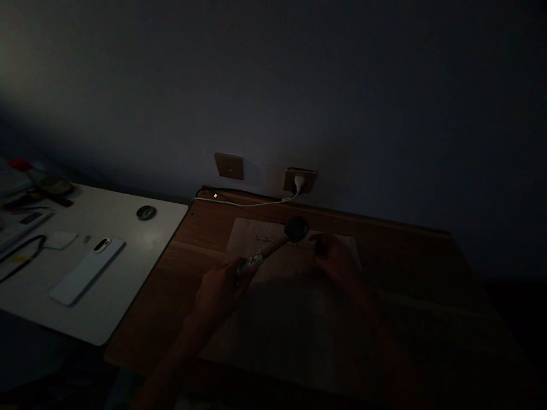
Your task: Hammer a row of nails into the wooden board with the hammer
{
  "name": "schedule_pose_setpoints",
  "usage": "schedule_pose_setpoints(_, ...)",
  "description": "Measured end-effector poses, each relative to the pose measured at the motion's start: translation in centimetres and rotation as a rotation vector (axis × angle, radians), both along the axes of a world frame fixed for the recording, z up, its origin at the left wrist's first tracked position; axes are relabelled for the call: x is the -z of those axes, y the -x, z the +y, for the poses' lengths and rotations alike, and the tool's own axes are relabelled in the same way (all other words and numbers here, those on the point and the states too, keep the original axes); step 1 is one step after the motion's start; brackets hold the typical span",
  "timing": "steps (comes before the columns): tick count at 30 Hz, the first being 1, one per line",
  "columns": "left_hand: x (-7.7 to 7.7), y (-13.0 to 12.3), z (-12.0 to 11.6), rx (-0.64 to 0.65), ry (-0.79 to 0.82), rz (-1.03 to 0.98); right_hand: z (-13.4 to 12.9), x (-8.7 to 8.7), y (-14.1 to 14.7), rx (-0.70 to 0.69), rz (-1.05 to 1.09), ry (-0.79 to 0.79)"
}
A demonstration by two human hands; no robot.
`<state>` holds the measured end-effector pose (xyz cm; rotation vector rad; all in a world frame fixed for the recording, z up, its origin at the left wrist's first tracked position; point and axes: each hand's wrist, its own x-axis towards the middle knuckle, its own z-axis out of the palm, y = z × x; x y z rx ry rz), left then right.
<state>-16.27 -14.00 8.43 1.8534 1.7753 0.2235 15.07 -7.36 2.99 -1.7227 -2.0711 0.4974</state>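
Observation:
My left hand (222, 287) is closed around the handle of a long tool (273, 247) with a dark round head, which looks like a mallet or ladle. The tool slants up to the right above a pale board (273, 313) on the wooden table. Small thin items (261, 239), too dim to identify, lie near the board's far edge. Over the board's right part is my right hand (333, 256), its fingers bent together near the tool's head; darkness hides what they hold, if anything.
At the left, a white table (128, 273) holds a phone (88, 270), a dark round roll (146, 213) and a red-topped bottle (49, 181). A white cable (252, 203) runs along the wooden table's back to a wall socket (300, 180).

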Motion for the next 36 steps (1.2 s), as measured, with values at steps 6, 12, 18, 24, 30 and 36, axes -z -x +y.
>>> schedule_pose_setpoints(6,0.6,1.0,-0.3,-0.026,0.019,-0.045,0.7,0.8,0.9,-0.049,0.020,-0.028)
schedule_pose_setpoints(12,1.2,1.7,-0.4,-0.042,0.059,-0.052,0.4,1.7,1.3,-0.070,0.002,-0.047)
schedule_pose_setpoints(18,1.0,1.6,-0.3,-0.042,0.063,-0.044,0.4,1.7,1.3,-0.054,-0.019,-0.038)
schedule_pose_setpoints(24,0.8,0.9,-0.3,0.007,0.049,-0.036,0.5,2.2,1.3,0.014,-0.045,-0.038)
schedule_pose_setpoints(30,0.4,-1.0,0.3,0.082,0.007,-0.022,0.2,2.3,0.8,0.070,-0.037,-0.043)
schedule_pose_setpoints(36,0.1,-2.6,1.2,0.181,0.004,0.012,-1.6,1.8,-1.5,0.160,0.015,-0.114)
